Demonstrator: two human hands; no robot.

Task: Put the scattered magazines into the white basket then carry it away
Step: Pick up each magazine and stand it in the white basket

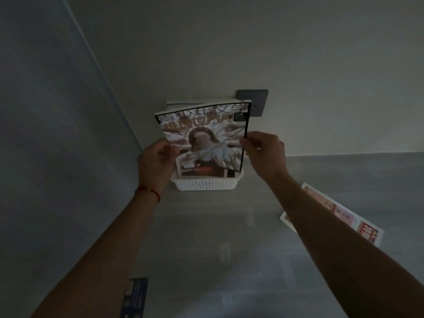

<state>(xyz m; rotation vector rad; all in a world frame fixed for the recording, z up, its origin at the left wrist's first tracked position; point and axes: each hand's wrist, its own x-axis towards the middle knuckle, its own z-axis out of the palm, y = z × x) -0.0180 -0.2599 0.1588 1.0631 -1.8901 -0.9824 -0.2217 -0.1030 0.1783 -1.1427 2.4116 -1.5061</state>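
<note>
Two magazines [204,138] [330,212], one white basket [206,183], two hands [157,160] [266,152], one dark wall plate [258,99]

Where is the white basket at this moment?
In the head view the white basket sits centre frame on the grey surface against the back wall, below the magazine that both hands hold upright in it.
</note>
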